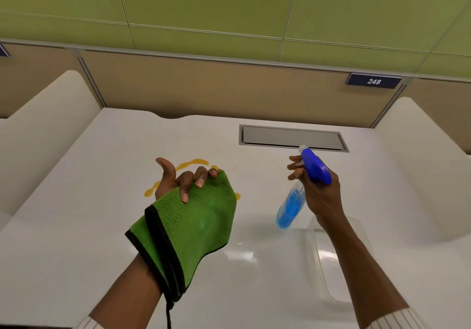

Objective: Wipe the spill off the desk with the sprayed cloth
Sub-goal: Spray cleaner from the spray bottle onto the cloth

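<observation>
1. Left hand (178,180) is palm-up over the white desk (76,226), fingers curled onto a green microfibre cloth with black edging (193,221) that drapes over the palm and wrist.
2. Yellow squiggly spill (192,162) sits on the desk right behind that hand, peeking out at 12, 9 and 3 o'clock of it.
3. Right hand (318,193) grips a clear spray bottle with blue liquid and a blue trigger head (293,206), off at 3 o'clock of the cloth.
4. Clear plastic tub (331,265) sits on the desk under the right forearm.
5. Grey recessed panel (293,138) is at 12 o'clock of the bottle.

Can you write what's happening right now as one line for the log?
left hand: holds green cloth | right hand: grips spray bottle | yellow spill: on desk, unwiped
</observation>
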A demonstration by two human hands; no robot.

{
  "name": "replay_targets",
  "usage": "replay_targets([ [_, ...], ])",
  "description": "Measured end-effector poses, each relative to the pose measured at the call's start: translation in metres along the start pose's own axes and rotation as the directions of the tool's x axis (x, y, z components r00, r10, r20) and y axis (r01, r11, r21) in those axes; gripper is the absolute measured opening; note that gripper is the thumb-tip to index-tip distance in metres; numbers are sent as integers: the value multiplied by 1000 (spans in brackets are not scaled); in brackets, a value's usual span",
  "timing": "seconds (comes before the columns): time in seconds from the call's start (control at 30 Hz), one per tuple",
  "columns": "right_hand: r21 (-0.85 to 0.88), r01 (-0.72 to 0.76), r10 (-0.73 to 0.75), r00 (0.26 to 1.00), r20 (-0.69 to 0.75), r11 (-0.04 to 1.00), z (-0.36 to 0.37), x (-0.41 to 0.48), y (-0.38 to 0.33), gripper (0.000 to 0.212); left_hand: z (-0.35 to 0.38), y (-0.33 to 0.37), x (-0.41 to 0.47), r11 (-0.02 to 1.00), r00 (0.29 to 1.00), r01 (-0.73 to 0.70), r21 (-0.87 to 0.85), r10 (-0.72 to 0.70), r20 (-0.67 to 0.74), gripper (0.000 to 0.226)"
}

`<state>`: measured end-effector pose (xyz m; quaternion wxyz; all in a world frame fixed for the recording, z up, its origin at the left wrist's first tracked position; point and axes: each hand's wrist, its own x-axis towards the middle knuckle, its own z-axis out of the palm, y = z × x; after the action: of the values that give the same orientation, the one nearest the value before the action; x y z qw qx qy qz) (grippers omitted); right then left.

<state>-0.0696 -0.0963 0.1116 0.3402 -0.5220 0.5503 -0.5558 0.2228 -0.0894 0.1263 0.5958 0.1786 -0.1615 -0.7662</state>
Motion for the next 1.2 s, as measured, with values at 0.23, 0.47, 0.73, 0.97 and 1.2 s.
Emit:
replay_targets([
  [0.23, -47, -104, 98, 989, -112, 993, -12, 29, 27, 32, -8, -2, -4, 999, 999, 17, 29, -18, 28, 82],
  [0.47, -58, -160, 153, 981, -118, 985, -9, 42, 47, 35, -17, -6, -10, 999, 1000, 15, 48, -15, 10, 79],
  [0.73, -35, -230, 220, 958, -185, 972, -7, 44, 59, 46, -18, -9, -15, 1000, 999, 15, -3, -16, -32, 89],
  [0.97, -58, -339, 294, 877, -379, 939, 2, -5, 44, 84, -20, -5, -20, 1000, 1000, -1, 27, 2, -10, 89],
  [1.2, 86, -202, 219, 922, -318, 976, 43, -100, 24, 50, -19, -1, -25, 996, 999, 1, 85, 2, -35, 90],
])
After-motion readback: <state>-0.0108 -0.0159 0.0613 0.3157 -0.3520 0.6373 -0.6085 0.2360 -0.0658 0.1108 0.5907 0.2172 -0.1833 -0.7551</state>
